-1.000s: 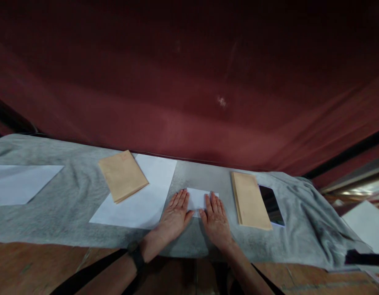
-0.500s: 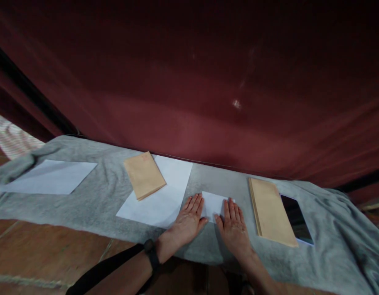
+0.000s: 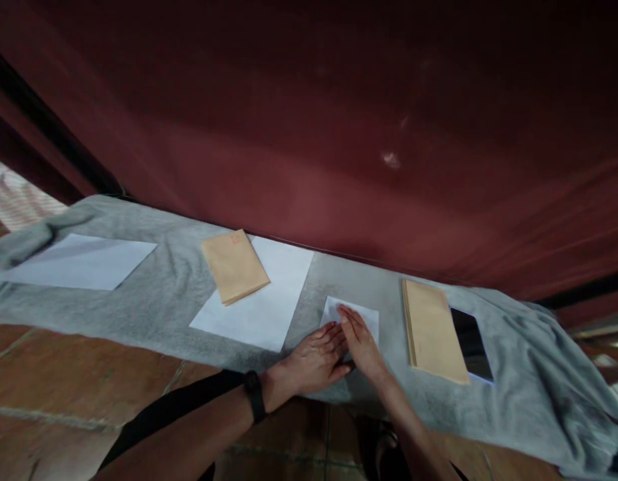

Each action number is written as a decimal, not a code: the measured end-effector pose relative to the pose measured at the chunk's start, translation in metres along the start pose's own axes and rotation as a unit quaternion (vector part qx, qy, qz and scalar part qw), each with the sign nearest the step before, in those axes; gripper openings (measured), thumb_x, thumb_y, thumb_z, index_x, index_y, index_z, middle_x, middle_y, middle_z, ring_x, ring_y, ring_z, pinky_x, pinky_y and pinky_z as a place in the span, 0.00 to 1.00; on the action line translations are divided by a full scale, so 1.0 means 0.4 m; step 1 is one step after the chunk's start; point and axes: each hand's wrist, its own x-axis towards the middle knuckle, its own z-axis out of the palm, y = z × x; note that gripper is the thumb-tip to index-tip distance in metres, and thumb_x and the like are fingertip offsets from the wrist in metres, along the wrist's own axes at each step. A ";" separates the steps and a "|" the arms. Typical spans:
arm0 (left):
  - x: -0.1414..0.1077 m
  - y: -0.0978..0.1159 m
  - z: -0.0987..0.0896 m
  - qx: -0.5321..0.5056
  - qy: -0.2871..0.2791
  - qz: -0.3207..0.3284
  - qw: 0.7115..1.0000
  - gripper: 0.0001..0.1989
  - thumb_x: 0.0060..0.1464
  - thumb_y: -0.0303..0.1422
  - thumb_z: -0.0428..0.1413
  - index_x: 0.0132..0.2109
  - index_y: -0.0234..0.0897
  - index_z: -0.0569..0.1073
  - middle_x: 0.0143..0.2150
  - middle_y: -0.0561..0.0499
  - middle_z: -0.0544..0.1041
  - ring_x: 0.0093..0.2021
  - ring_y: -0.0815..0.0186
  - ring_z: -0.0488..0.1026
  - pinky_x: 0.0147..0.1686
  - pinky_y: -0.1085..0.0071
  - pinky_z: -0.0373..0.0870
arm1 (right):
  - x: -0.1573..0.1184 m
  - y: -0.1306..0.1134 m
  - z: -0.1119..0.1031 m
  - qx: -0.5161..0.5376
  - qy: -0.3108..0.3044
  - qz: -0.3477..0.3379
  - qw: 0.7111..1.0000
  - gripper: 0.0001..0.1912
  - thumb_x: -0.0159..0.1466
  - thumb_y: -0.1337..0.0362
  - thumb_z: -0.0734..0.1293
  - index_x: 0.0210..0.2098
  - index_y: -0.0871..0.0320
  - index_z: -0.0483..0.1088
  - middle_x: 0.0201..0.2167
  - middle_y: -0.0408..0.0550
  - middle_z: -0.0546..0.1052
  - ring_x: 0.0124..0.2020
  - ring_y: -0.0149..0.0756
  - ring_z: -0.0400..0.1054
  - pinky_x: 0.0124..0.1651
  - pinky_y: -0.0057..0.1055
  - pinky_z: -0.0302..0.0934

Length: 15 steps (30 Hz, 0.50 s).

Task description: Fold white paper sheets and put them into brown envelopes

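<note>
A small folded white paper (image 3: 371, 322) lies on the grey cloth in front of me. My left hand (image 3: 319, 359) rests flat on its lower left part, fingers stretched out and pointing right. Beside it, my right hand (image 3: 359, 339) is laid on the same paper with straight fingers, its fingertips meeting those of the left. Much of the paper's near side is hidden under both hands. To the left, a larger white sheet (image 3: 273, 307) has a stack of brown envelopes (image 3: 235, 267) on its upper part.
Right of my hands lies another stack of brown envelopes (image 3: 435, 334), partly over a dark-screened phone (image 3: 472, 344). A white sheet (image 3: 83, 262) is at the far left. The grey cloth (image 3: 163, 307) covers a long bench against a dark red wall (image 3: 309, 167). Below is a tiled floor (image 3: 63, 374).
My right hand has moved left across the folded paper to meet my left hand, which has turned to point more to the right. The view has tilted slightly.
</note>
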 end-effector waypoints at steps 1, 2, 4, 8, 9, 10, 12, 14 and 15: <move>-0.001 0.005 -0.002 -0.008 -0.003 0.011 1.000 0.30 0.67 0.46 0.49 0.67 0.30 0.64 0.68 0.37 0.68 0.71 0.56 0.59 0.71 0.58 0.50 | 0.006 -0.004 -0.003 0.004 -0.014 -0.010 1.000 0.29 0.76 0.52 0.46 0.63 0.54 0.69 0.62 0.51 0.73 0.66 0.38 0.63 0.71 0.46 0.54; -0.001 0.008 -0.005 -0.014 -0.005 0.018 1.000 0.31 0.66 0.47 0.49 0.66 0.29 0.65 0.68 0.37 0.67 0.71 0.55 0.58 0.71 0.58 0.50 | 0.010 -0.008 -0.004 -0.004 -0.030 -0.019 0.999 0.29 0.76 0.52 0.47 0.63 0.54 0.69 0.64 0.50 0.71 0.67 0.38 0.61 0.71 0.47 0.52; -0.001 0.011 -0.007 -0.026 -0.011 0.028 0.999 0.31 0.65 0.48 0.51 0.66 0.30 0.66 0.66 0.37 0.70 0.70 0.53 0.61 0.71 0.57 0.50 | 0.015 -0.017 -0.003 -0.037 -0.058 -0.030 0.997 0.29 0.76 0.52 0.47 0.64 0.53 0.68 0.67 0.50 0.67 0.70 0.40 0.56 0.72 0.51 0.48; 0.003 0.014 -0.001 -0.030 -0.009 0.029 0.999 0.32 0.62 0.49 0.54 0.64 0.30 0.68 0.64 0.37 0.72 0.68 0.50 0.63 0.69 0.55 0.53 | 0.018 -0.031 0.003 -0.088 -0.098 -0.041 0.990 0.29 0.76 0.52 0.45 0.66 0.54 0.65 0.70 0.47 0.62 0.72 0.41 0.51 0.73 0.51 0.43; 0.004 0.015 0.002 -0.025 -0.006 0.031 0.999 0.33 0.62 0.50 0.54 0.64 0.29 0.68 0.65 0.36 0.71 0.69 0.50 0.62 0.69 0.55 0.53 | 0.019 -0.031 0.003 -0.091 -0.101 -0.042 0.990 0.29 0.76 0.52 0.45 0.66 0.54 0.65 0.70 0.47 0.62 0.72 0.41 0.51 0.73 0.50 0.43; 0.005 0.016 0.005 -0.020 -0.004 0.033 0.999 0.34 0.62 0.50 0.54 0.65 0.28 0.68 0.65 0.35 0.70 0.69 0.49 0.61 0.69 0.56 0.53 | 0.020 -0.030 0.002 -0.089 -0.101 -0.042 0.990 0.30 0.77 0.52 0.45 0.66 0.53 0.65 0.70 0.47 0.62 0.72 0.40 0.51 0.73 0.50 0.44; 0.006 0.017 0.007 -0.008 -0.003 0.038 0.999 0.35 0.62 0.51 0.54 0.64 0.26 0.68 0.65 0.34 0.70 0.70 0.50 0.60 0.69 0.56 0.52 | 0.023 -0.023 0.000 -0.079 -0.093 -0.043 0.992 0.30 0.76 0.52 0.44 0.66 0.53 0.66 0.70 0.47 0.62 0.72 0.39 0.52 0.73 0.49 0.45; 0.006 0.018 0.005 0.002 -0.008 0.043 0.999 0.34 0.62 0.51 0.53 0.63 0.25 0.69 0.64 0.34 0.71 0.69 0.50 0.61 0.70 0.57 0.51 | 0.026 -0.012 -0.001 -0.061 -0.081 -0.043 0.994 0.30 0.76 0.52 0.44 0.65 0.53 0.66 0.69 0.48 0.63 0.72 0.39 0.53 0.73 0.49 0.46; 0.005 0.019 0.003 0.005 -0.010 0.044 0.999 0.34 0.63 0.51 0.53 0.62 0.25 0.70 0.63 0.35 0.72 0.69 0.51 0.62 0.70 0.58 0.51 | 0.027 -0.007 0.000 -0.051 -0.076 -0.042 0.995 0.30 0.76 0.51 0.45 0.65 0.54 0.67 0.69 0.49 0.64 0.71 0.39 0.53 0.73 0.49 0.47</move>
